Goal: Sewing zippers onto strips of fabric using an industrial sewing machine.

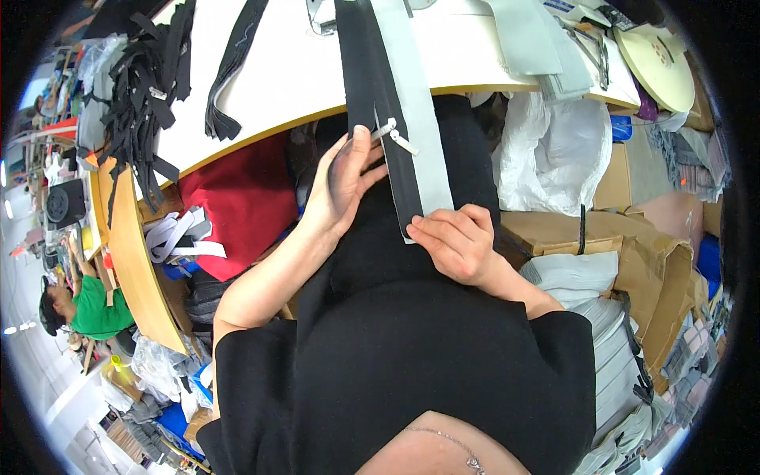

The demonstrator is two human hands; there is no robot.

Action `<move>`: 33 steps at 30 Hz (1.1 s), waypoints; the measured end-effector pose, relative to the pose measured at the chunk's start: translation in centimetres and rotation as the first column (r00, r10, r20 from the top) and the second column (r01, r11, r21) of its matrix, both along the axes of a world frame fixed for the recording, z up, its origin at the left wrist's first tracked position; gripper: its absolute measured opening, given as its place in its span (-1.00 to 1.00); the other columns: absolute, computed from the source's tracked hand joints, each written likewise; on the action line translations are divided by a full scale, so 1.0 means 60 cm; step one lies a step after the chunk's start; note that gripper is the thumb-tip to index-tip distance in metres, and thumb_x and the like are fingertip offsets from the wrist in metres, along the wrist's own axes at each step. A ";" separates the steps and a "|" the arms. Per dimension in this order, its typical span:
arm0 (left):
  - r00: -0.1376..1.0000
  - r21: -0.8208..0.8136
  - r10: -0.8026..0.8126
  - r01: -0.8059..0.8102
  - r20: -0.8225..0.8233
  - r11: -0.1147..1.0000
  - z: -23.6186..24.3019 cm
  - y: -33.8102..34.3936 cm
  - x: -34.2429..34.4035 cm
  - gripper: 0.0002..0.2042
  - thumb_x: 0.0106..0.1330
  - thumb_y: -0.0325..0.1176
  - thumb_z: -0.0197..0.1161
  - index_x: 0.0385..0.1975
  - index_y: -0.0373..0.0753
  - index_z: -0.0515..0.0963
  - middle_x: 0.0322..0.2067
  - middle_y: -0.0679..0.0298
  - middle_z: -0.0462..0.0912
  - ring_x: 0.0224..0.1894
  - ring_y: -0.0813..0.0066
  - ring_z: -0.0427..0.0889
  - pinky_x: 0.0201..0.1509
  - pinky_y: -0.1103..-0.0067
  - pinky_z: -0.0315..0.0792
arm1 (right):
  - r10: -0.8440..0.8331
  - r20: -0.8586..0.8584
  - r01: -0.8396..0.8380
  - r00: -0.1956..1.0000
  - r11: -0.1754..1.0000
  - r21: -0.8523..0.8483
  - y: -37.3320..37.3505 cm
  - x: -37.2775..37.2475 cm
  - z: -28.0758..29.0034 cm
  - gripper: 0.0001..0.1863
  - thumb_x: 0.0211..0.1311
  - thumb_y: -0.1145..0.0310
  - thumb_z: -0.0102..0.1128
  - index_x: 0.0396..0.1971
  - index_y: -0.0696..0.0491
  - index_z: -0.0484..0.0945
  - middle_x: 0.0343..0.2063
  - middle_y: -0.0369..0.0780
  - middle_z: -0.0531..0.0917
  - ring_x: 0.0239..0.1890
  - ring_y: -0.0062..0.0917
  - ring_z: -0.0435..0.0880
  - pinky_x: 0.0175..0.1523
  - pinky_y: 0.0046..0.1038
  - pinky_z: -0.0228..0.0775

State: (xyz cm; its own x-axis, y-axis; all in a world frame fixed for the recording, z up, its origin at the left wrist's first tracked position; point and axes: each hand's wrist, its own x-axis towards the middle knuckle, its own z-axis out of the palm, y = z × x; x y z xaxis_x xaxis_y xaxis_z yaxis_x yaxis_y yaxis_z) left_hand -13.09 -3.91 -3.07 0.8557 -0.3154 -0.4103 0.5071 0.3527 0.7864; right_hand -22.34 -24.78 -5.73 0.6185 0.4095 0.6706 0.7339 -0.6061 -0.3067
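A long zip strip [405, 186], black beside pale grey, hangs from the white table toward my lap. Around its middle, two pale metal zip pulls [402, 142] stick out where the black part splits. My right hand [459, 241] pinches the strip's lower end between thumb and fingers. Higher up, my left hand [340, 186] has its thumb raised on the left black half, with its fingers behind, beside the pulls. That half seems to turn edge-on into the palm; the fingers partly hide it.
The white table [301, 71] carries black strips [150, 87] at left and pale grey pieces [534, 39] at right. Red cloth [237, 202] hangs below. Right of me are a white plastic bag [550, 154], a cardboard box [649, 277] and stacked grey fabric [590, 340]. A person in green [99, 305] is far left.
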 end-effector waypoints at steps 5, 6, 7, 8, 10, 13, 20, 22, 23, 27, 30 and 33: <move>0.978 0.141 0.205 -0.206 0.025 0.968 -0.020 0.002 0.008 -0.68 0.46 -0.32 0.35 0.12 -0.32 0.60 -0.05 0.24 0.71 -0.07 0.54 0.68 0.02 0.48 0.65 | 0.011 -0.058 -0.011 0.998 1.000 0.001 0.008 0.002 0.000 -0.78 -0.03 0.42 0.43 -0.30 0.03 0.79 -0.21 -0.36 0.77 -0.19 -0.58 0.71 -0.02 -0.43 0.36; 0.978 0.169 0.204 -0.207 0.036 0.963 -0.014 0.001 0.009 -0.69 0.46 -0.35 0.35 0.11 -0.32 0.61 -0.09 0.24 0.72 -0.09 0.56 0.68 0.00 0.51 0.65 | -0.005 -0.050 0.005 0.999 1.000 0.000 0.009 0.002 0.004 -0.79 -0.02 0.42 0.44 -0.30 0.01 0.78 -0.23 -0.38 0.76 -0.20 -0.58 0.71 -0.03 -0.43 0.37; 0.978 0.199 0.204 -0.209 0.046 0.958 -0.008 0.000 0.009 -0.71 0.45 -0.38 0.36 0.10 -0.31 0.61 -0.13 0.24 0.73 -0.12 0.57 0.69 -0.02 0.53 0.64 | -0.006 -0.037 0.006 0.999 1.000 0.002 0.010 0.003 0.007 -0.79 -0.02 0.42 0.44 -0.30 0.01 0.78 -0.23 -0.38 0.76 -0.20 -0.58 0.71 -0.03 -0.43 0.37; 0.954 0.188 0.236 -0.270 0.184 0.944 -0.016 -0.004 0.007 -0.73 0.44 -0.43 0.35 0.08 -0.32 0.62 -0.22 0.26 0.75 -0.20 0.59 0.71 -0.05 0.57 0.64 | -0.007 -0.032 0.007 0.999 1.000 0.005 0.010 0.003 0.009 -0.79 -0.02 0.42 0.44 -0.30 0.01 0.78 -0.23 -0.38 0.76 -0.20 -0.58 0.71 -0.03 -0.43 0.37; 0.956 0.197 0.143 -0.197 0.256 0.960 0.003 -0.018 0.003 -0.74 0.44 -0.45 0.35 0.07 -0.34 0.62 -0.26 0.27 0.75 -0.24 0.60 0.71 -0.07 0.60 0.63 | -0.022 -0.040 0.022 0.999 1.000 0.000 0.008 0.008 0.004 -0.79 -0.01 0.41 0.44 -0.29 0.00 0.77 -0.24 -0.39 0.76 -0.20 -0.59 0.70 -0.03 -0.43 0.36; 0.910 0.224 0.036 -0.140 0.413 0.964 0.001 -0.016 -0.003 -0.77 0.44 -0.51 0.32 0.04 -0.39 0.60 -0.23 0.26 0.75 -0.22 0.62 0.71 -0.08 0.66 0.61 | -0.026 -0.041 0.026 0.999 1.000 0.009 0.008 0.010 0.002 -0.78 -0.02 0.41 0.45 -0.29 0.00 0.77 -0.25 -0.39 0.75 -0.20 -0.59 0.70 -0.03 -0.44 0.36; 0.983 0.055 0.182 -0.181 -0.009 0.982 -0.042 -0.011 0.046 -0.81 0.47 -0.43 0.32 -0.04 -0.38 0.60 -0.20 0.24 0.76 -0.22 0.63 0.72 -0.13 0.68 0.61 | 0.019 -0.043 -0.020 0.999 1.000 -0.009 0.008 0.008 0.012 -0.76 0.00 0.42 0.40 -0.26 0.02 0.78 -0.23 -0.37 0.77 -0.23 -0.59 0.70 -0.05 -0.44 0.35; 0.982 0.031 0.187 -0.187 -0.018 0.982 -0.055 -0.014 0.058 -0.83 0.46 -0.44 0.33 -0.07 -0.37 0.61 -0.22 0.23 0.77 -0.25 0.62 0.73 -0.15 0.68 0.62 | 0.029 -0.032 -0.029 0.999 1.000 -0.008 0.008 0.009 0.016 -0.75 -0.02 0.46 0.39 -0.26 0.03 0.79 -0.25 -0.37 0.78 -0.26 -0.58 0.70 -0.09 -0.44 0.33; 0.981 0.008 0.192 -0.192 -0.028 0.981 -0.062 -0.015 0.061 -0.85 0.44 -0.45 0.34 -0.09 -0.37 0.62 -0.24 0.23 0.78 -0.28 0.61 0.75 -0.18 0.67 0.64 | 0.037 -0.036 -0.037 0.999 0.999 -0.021 0.007 0.008 0.016 -0.73 -0.03 0.46 0.38 -0.24 0.03 0.79 -0.23 -0.36 0.78 -0.26 -0.58 0.70 -0.09 -0.44 0.33; 0.971 -0.002 0.227 -0.227 -0.073 0.974 -0.053 -0.021 0.072 -0.91 0.41 -0.48 0.36 -0.18 -0.34 0.67 -0.33 0.25 0.78 -0.39 0.63 0.73 -0.29 0.70 0.62 | 0.044 -0.054 -0.048 0.998 0.996 -0.078 0.004 0.008 0.022 -0.77 0.07 0.38 0.37 -0.23 0.02 0.79 -0.20 -0.35 0.77 -0.20 -0.61 0.70 0.04 -0.44 0.37; 0.977 0.031 0.205 -0.203 -0.058 0.979 -0.047 -0.015 0.073 -0.92 0.41 -0.48 0.36 -0.20 -0.34 0.67 -0.35 0.27 0.77 -0.41 0.64 0.71 -0.33 0.70 0.60 | 0.051 -0.028 -0.052 0.998 0.997 -0.050 0.004 0.010 0.032 -0.77 0.08 0.38 0.35 -0.23 0.02 0.78 -0.20 -0.35 0.77 -0.20 -0.61 0.70 0.04 -0.45 0.37; 0.991 0.074 0.121 -0.117 -0.052 0.990 -0.060 0.001 0.077 -0.85 0.42 -0.55 0.28 -0.09 -0.36 0.70 -0.26 0.24 0.79 -0.31 0.60 0.75 -0.23 0.64 0.66 | 0.058 -0.059 -0.060 0.997 0.997 -0.044 0.005 0.013 0.034 -0.78 0.08 0.39 0.36 -0.24 0.02 0.78 -0.21 -0.36 0.77 -0.21 -0.61 0.70 0.04 -0.45 0.37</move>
